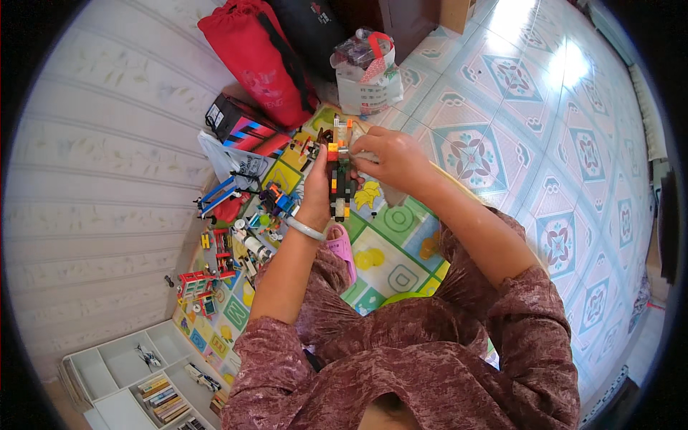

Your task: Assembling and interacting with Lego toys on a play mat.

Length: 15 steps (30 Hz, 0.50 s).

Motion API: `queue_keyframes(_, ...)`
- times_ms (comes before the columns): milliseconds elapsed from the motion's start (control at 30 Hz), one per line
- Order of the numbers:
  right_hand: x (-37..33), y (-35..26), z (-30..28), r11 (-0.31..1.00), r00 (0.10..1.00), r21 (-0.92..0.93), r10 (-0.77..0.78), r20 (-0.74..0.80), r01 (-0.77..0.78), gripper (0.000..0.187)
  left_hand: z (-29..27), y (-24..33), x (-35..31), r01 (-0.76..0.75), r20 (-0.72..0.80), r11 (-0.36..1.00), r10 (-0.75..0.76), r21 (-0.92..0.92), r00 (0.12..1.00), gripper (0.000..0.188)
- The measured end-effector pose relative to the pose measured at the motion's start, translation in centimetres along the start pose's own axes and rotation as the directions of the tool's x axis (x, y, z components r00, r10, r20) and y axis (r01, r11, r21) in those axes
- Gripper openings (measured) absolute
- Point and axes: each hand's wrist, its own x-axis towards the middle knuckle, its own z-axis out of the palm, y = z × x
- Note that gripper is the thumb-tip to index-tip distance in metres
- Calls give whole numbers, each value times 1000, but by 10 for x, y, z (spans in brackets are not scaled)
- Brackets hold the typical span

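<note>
Brick model [335,175] held above the mat [395,216]

The left hand [315,190] clasps it; the right hand [395,158] bunches its fingertips beside it, pinching what I cannot tell. Toys [223,244] crowd the mat's left; a white bag [364,95] stands beyond it.

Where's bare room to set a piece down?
Free: pale patterned tile floor right of the multicoloured play mat, and mat squares between the pink slipper and maroon right trouser leg, barring a tiny dark piece. Crowded: the mat's left side, strewn with colourful plastic brick toys.
</note>
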Motion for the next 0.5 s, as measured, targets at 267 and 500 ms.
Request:
queue_keyframes(267,-4,4,-2,995,990,-7,103,-94,-104,13,0,7,-1,-125,-41,991,123,-40,992,56)
queue_keyframes(500,-15,-15,14,997,997,66,-42,-69,47,10,13,5,9,-183,-294,962,119,-201,948,53)
